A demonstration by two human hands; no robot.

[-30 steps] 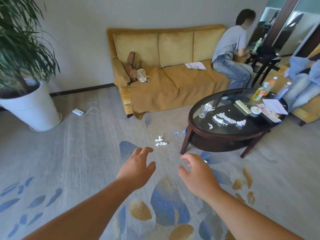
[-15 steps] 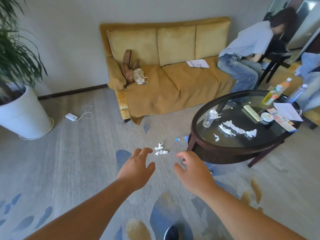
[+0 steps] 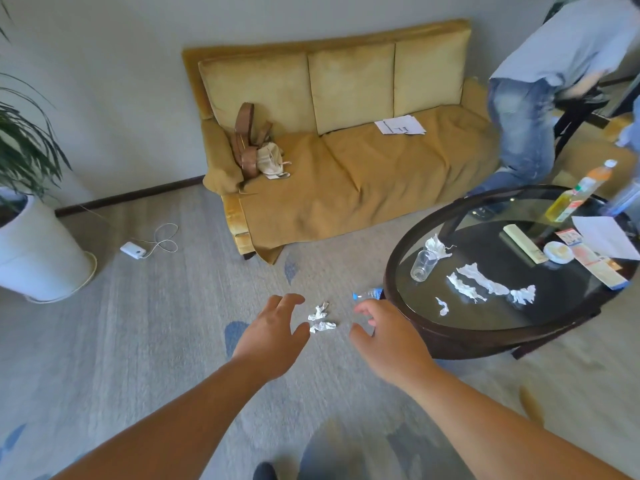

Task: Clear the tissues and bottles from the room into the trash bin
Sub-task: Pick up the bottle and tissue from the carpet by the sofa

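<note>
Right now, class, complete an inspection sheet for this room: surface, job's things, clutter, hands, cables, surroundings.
Surface: patterned carpet; oval glass-topped table.
Job's things: two floor tissues, crumpled; fallen bottle on the carpet beside the table; table tissues; upright bottles at the table's far edge; no trash bin seen.
Clutter: glass, remote, papers on the table.
Hands: left hand and right hand open, empty.
Cables: white adapter with cord on the floor.
Surroundings: sofa, potted plant, another person.

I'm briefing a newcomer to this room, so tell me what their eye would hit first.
The left hand and right hand reach open toward crumpled tissues on the carpet. Behind them a mustard sofa stands against the far wall. To the right, a dark oval glass table carries more torn tissues, with a bottle on the floor by its rim.
</note>
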